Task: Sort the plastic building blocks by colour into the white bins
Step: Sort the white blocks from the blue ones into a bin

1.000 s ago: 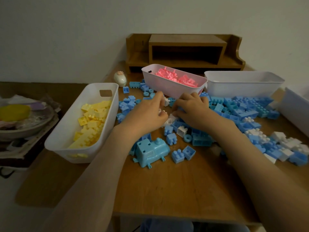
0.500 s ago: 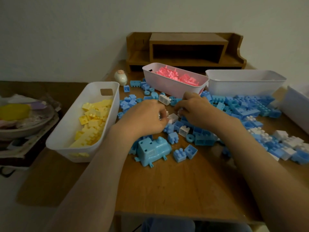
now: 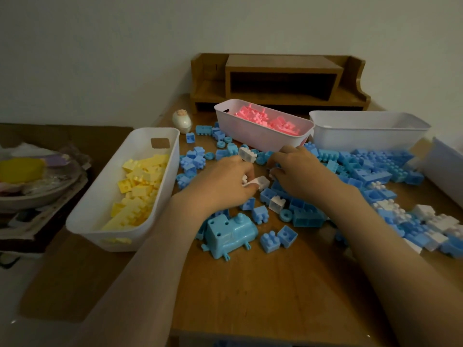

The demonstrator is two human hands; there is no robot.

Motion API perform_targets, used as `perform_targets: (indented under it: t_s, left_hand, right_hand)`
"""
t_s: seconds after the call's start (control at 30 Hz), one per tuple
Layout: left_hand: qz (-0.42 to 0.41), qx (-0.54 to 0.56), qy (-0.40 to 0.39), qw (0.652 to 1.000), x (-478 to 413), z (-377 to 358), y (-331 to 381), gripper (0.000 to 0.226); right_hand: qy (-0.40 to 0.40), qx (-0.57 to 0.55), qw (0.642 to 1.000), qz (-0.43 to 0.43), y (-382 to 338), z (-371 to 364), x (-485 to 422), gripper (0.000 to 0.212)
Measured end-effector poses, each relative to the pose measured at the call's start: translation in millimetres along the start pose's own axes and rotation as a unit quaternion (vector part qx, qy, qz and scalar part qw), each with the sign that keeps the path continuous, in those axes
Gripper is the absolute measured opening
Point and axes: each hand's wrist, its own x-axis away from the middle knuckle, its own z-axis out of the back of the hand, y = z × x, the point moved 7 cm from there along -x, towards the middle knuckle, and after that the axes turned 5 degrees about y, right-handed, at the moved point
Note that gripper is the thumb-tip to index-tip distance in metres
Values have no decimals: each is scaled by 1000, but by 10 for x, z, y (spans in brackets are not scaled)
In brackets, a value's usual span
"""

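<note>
Blue and white blocks (image 3: 370,171) lie scattered over the wooden table (image 3: 275,284). My left hand (image 3: 223,182) grips white blocks, and one white block (image 3: 261,182) sticks out of its fingers. My right hand (image 3: 298,172) is curled over the pile just to the right, with a small white piece at its fingertips. A bin of yellow blocks (image 3: 100,196) stands on the left, a bin of pink blocks (image 3: 250,136) behind my hands, and a white bin (image 3: 368,136) at the back right.
A large blue train-shaped piece (image 3: 230,232) lies in front of my left hand. A wooden shelf (image 3: 278,81) stands against the wall. A small egg-shaped figure (image 3: 182,120) sits by the pink bin. Another white bin (image 3: 446,169) is at the right edge. Clutter (image 3: 30,181) lies left.
Both hands drew slightly toward me from beside the pink bin, picking white blocks out of the pile. A white block by the pink bin that they hid now lies uncovered.
</note>
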Motion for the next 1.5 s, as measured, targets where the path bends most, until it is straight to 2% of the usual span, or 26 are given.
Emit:
perform_targets:
  t_s: [0.1,0.27,0.43,0.87,1.23,1.37,1.5]
  left_hand:
    - [-11,5,22,1000,-22,11,32,17]
    - [-23,-7,37,999,-26,-25,53,10]
    - [-14,-5,44,999,-45,-12,13,8]
    - [5,-35,56,998,-98,-50,-67,13]
    - [14,-31,41,999,-71,-36,-27,13]
    - [19,-29,43,998,-69,-28,-10,21]
    - [20,-38,45,998,-74,-41,-42,33]
  right_hand:
    - [12,5,1000,10,-16,8,-7,30]
    - [-29,-3,999,46,-59,-28,-13,38]
    - [-13,14,998,63,-66,-66,-25,42]
    - [41,-30,998,33,-56,12,-22,18]
    - [47,-20,996,74,-92,-17,-21,28]
    - [52,-30,995,73,-101,-11,-26,26]
    - [33,-103,992,70,-120,25,-15,21]
